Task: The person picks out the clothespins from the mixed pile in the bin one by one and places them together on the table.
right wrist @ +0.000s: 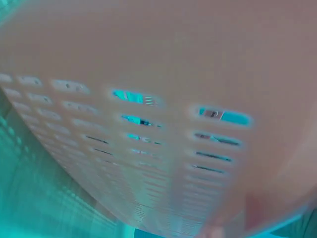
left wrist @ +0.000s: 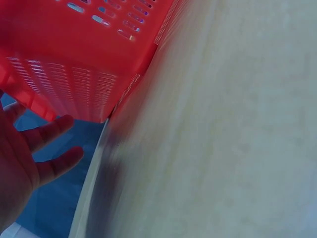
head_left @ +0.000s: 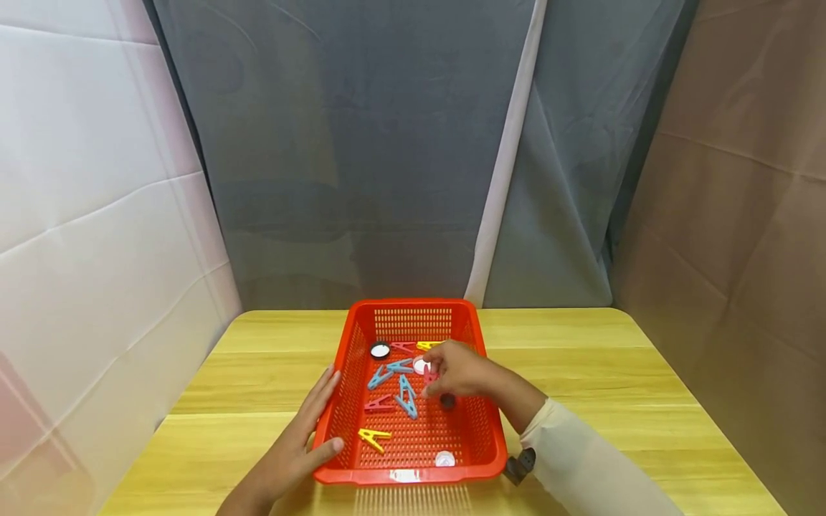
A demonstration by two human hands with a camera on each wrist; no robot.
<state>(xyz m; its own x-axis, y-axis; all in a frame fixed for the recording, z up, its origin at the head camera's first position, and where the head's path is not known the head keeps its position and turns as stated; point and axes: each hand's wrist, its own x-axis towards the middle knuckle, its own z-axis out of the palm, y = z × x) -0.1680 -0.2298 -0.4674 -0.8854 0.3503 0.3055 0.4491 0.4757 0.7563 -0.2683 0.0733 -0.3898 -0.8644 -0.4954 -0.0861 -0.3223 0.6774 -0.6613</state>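
A red plastic basket [head_left: 413, 476] with slotted walls holds clothespins and round caps. My left hand [head_left: 298, 437] lies along its left side in the head view, fingers straight and thumb at the near left rim. My right hand [head_left: 461, 369] is inside the basket, pinching a pink clothespin [head_left: 429, 375] between thumb and fingers. A white round cap [head_left: 421, 365] lies just behind that clothespin, and a dark brown cap [head_left: 448, 401] lies below the hand. Blue clothespins [head_left: 406, 407] are left of it. The right wrist view shows mostly the basket wall [right wrist: 173, 59], not the fingers' grip.
Also in the basket are a yellow clothespin [head_left: 374, 438], another pink clothespin [head_left: 379, 404], a black-rimmed cap [head_left: 380, 350] and a clear white cap [head_left: 445, 459]. The basket stands on a wooden table [head_left: 568, 358]. Grey cloth [head_left: 387, 143] hangs behind it, with cloth at both sides.
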